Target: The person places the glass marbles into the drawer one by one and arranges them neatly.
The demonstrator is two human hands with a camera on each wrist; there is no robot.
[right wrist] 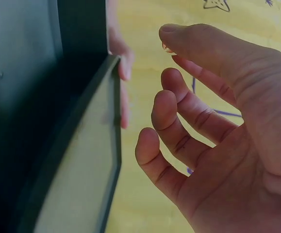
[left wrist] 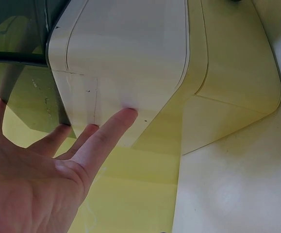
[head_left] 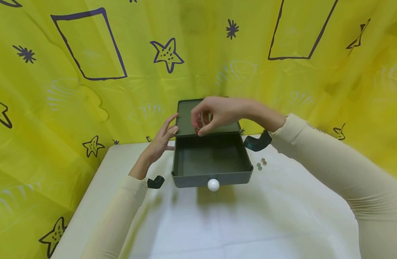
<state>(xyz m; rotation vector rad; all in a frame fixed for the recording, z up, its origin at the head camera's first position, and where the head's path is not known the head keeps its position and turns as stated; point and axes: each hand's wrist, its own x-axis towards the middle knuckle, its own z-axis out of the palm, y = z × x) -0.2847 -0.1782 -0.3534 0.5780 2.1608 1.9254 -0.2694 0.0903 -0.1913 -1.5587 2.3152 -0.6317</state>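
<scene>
A grey-green box [head_left: 188,181] with a pulled-out drawer and a round white knob [head_left: 213,185] stands on the table. My right hand [head_left: 217,111] is above the box's flat top [head_left: 184,117], behind the drawer's open space. Its thumb and index finger pinch a small reddish glass marble [head_left: 197,131]; the right wrist view shows only a sliver of the marble [right wrist: 166,48] past the thumb. My left hand [head_left: 157,144] is at the box's left side with its fingers extended. In the left wrist view its fingertips [left wrist: 129,112] touch the side wall.
Several green and amber marbles [head_left: 260,166] lie on the white table [head_left: 282,216] to the right of the drawer. A yellow curtain [head_left: 198,79] with drawn starfish and fish hangs close behind the box. Inside the drawer [head_left: 211,154] the dark floor shows.
</scene>
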